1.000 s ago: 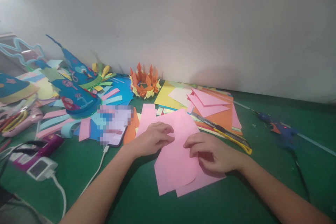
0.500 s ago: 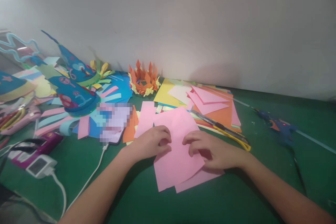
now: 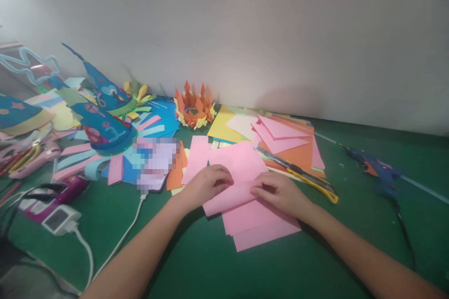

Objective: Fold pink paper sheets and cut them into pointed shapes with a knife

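A pink paper sheet (image 3: 238, 168) lies on the green table (image 3: 196, 261), on top of other pink sheets (image 3: 261, 229). Its near edge is folded up and away from me. My left hand (image 3: 205, 184) pinches the fold at its left end, fingers curled on the paper. My right hand (image 3: 280, 191) presses the fold at its right end, fingers bent down on the sheet.
A yellow utility knife (image 3: 298, 175) lies right of my hands on a stack of coloured paper (image 3: 298, 152). A blue glue gun (image 3: 377, 170) sits far right. An orange paper crown (image 3: 194, 105), blue paper cones (image 3: 101, 119), a phone (image 3: 154, 163) and a charger with its white cable (image 3: 61, 219) fill the left.
The near part of the top pink sheet has been folded up and away, uncovering the pink sheets beneath. Both hands shifted slightly farther from me along the fold.
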`<state>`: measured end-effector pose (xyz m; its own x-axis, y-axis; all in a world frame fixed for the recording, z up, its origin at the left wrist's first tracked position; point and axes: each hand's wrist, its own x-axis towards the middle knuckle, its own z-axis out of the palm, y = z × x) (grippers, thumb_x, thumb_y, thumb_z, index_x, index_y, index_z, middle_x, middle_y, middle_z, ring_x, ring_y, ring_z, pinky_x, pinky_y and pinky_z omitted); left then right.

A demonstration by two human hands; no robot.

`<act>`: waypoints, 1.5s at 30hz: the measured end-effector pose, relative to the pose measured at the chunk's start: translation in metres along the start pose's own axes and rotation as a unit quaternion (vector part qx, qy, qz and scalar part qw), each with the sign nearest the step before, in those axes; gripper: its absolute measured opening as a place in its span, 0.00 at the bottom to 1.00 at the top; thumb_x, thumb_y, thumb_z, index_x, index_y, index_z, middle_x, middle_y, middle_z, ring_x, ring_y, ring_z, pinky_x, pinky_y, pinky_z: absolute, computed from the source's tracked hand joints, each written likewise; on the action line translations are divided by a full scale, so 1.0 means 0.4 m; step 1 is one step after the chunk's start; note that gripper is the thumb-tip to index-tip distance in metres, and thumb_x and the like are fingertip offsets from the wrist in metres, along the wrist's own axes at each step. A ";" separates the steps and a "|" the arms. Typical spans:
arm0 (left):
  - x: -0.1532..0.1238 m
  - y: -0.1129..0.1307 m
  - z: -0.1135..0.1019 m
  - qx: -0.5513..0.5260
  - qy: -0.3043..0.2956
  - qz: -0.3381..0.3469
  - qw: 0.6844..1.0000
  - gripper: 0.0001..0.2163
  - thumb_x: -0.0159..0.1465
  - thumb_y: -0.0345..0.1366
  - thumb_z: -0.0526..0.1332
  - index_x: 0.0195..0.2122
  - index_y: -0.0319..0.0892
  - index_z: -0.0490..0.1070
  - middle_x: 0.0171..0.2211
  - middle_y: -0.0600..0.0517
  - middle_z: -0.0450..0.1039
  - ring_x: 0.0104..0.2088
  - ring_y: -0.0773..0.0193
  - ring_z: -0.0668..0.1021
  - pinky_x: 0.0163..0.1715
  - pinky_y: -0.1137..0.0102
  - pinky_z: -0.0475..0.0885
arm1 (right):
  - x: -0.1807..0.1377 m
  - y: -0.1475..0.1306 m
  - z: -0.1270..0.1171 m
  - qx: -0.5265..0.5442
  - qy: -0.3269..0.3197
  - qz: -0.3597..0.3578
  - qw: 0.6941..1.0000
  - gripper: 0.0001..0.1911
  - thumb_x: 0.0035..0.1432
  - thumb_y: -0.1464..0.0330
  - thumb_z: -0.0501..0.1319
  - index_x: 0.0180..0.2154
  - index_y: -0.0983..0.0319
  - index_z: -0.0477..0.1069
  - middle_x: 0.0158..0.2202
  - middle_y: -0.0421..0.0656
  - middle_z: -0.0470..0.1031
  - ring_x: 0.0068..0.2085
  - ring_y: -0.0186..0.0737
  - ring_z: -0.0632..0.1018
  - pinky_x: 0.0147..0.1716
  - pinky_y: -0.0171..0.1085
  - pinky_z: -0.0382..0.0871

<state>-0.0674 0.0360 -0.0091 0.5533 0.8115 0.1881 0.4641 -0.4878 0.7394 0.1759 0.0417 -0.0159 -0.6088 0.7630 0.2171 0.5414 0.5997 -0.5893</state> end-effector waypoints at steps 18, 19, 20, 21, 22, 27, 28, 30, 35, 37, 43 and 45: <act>0.002 0.010 -0.015 0.016 -0.056 -0.025 0.998 0.11 0.59 0.26 0.61 0.42 0.43 0.74 0.42 0.50 0.71 0.44 0.63 0.74 0.46 0.69 0.68 | 0.022 -0.013 0.031 -0.090 0.009 0.071 0.993 0.19 0.62 0.63 0.55 0.23 0.59 0.51 0.22 0.37 0.61 0.26 0.35 0.62 0.26 0.35 0.50; 0.002 0.007 -0.014 0.021 -0.057 -0.018 0.998 0.11 0.60 0.25 0.60 0.42 0.43 0.74 0.42 0.50 0.71 0.44 0.63 0.74 0.47 0.69 0.68 | 0.021 -0.013 0.032 -0.091 0.009 0.072 0.993 0.18 0.62 0.63 0.55 0.23 0.59 0.51 0.22 0.37 0.61 0.26 0.35 0.62 0.26 0.35 0.50; 0.003 0.003 -0.012 0.027 -0.057 -0.014 0.998 0.11 0.61 0.25 0.59 0.42 0.44 0.74 0.41 0.50 0.71 0.43 0.64 0.74 0.46 0.69 0.68 | 0.021 -0.013 0.032 -0.091 0.008 0.074 0.993 0.18 0.62 0.64 0.56 0.23 0.59 0.51 0.22 0.36 0.61 0.26 0.35 0.62 0.26 0.35 0.50; 0.002 -0.001 -0.010 0.031 -0.057 -0.009 0.998 0.11 0.62 0.25 0.58 0.42 0.44 0.75 0.41 0.50 0.70 0.43 0.64 0.74 0.46 0.69 0.68 | 0.021 -0.013 0.032 -0.091 0.007 0.075 0.993 0.18 0.62 0.64 0.56 0.23 0.59 0.51 0.22 0.36 0.61 0.26 0.35 0.62 0.26 0.35 0.50; 0.002 -0.004 -0.009 0.034 -0.057 -0.004 0.998 0.11 0.63 0.25 0.57 0.41 0.44 0.76 0.41 0.50 0.70 0.43 0.65 0.74 0.45 0.70 0.68 | 0.020 -0.013 0.031 -0.092 0.007 0.076 0.993 0.18 0.61 0.64 0.56 0.23 0.59 0.51 0.23 0.36 0.61 0.26 0.35 0.63 0.26 0.35 0.50; 0.002 -0.012 0.002 0.040 -0.040 0.021 0.998 0.09 0.65 0.28 0.57 0.40 0.43 0.77 0.39 0.49 0.70 0.41 0.66 0.74 0.43 0.71 0.68 | 0.016 -0.015 0.025 -0.092 0.006 0.059 0.994 0.17 0.61 0.66 0.56 0.24 0.59 0.52 0.24 0.37 0.61 0.28 0.36 0.64 0.27 0.35 0.52; 0.002 -0.012 0.003 0.042 -0.037 0.026 0.998 0.09 0.65 0.28 0.57 0.40 0.43 0.77 0.39 0.49 0.70 0.41 0.66 0.74 0.43 0.72 0.68 | 0.015 -0.015 0.024 -0.092 0.006 0.055 0.994 0.17 0.61 0.67 0.56 0.24 0.59 0.52 0.25 0.37 0.62 0.28 0.36 0.64 0.28 0.35 0.52; 0.004 -0.013 0.007 0.049 -0.034 0.035 0.998 0.09 0.65 0.28 0.58 0.40 0.42 0.78 0.39 0.49 0.70 0.40 0.66 0.74 0.42 0.72 0.69 | 0.015 -0.016 0.023 -0.093 0.006 0.051 0.994 0.16 0.61 0.67 0.56 0.24 0.59 0.53 0.25 0.38 0.62 0.29 0.36 0.64 0.28 0.35 0.53; 0.007 -0.022 0.012 0.081 -0.016 0.083 0.993 0.10 0.66 0.30 0.57 0.38 0.42 0.78 0.36 0.49 0.71 0.37 0.66 0.74 0.36 0.73 0.68 | 0.014 -0.015 0.023 -0.106 0.005 0.049 0.993 0.15 0.62 0.67 0.56 0.24 0.60 0.55 0.25 0.38 0.64 0.29 0.37 0.65 0.27 0.35 0.53; 0.007 -0.028 0.013 0.104 -0.009 0.113 0.988 0.11 0.67 0.29 0.55 0.37 0.43 0.79 0.36 0.48 0.72 0.36 0.66 0.74 0.35 0.72 0.68 | 0.013 -0.015 0.022 -0.103 0.002 0.050 0.993 0.13 0.62 0.67 0.56 0.25 0.60 0.59 0.25 0.39 0.66 0.29 0.37 0.66 0.28 0.35 0.54; 0.003 -0.042 0.015 0.166 -0.011 0.139 0.976 0.13 0.66 0.28 0.54 0.40 0.45 0.78 0.37 0.48 0.71 0.37 0.65 0.72 0.35 0.72 0.68 | 0.009 -0.012 0.010 -0.047 -0.016 0.078 0.996 0.17 0.60 0.69 0.56 0.52 0.61 0.63 0.27 0.40 0.70 0.29 0.39 0.71 0.28 0.36 0.60; 0.001 -0.041 0.015 0.182 -0.016 0.144 0.972 0.12 0.66 0.27 0.55 0.42 0.45 0.77 0.38 0.47 0.70 0.39 0.63 0.71 0.37 0.70 0.68 | 0.009 -0.009 0.007 -0.036 -0.016 0.052 0.998 0.17 0.60 0.69 0.55 0.51 0.61 0.65 0.31 0.43 0.73 0.33 0.41 0.73 0.32 0.37 0.63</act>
<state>-0.0705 0.0424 -0.0250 0.7160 0.6159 0.3286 0.4972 -0.7804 0.3792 0.1703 0.0416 -0.0152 -0.5647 0.8145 0.1329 0.6416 0.5346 -0.5501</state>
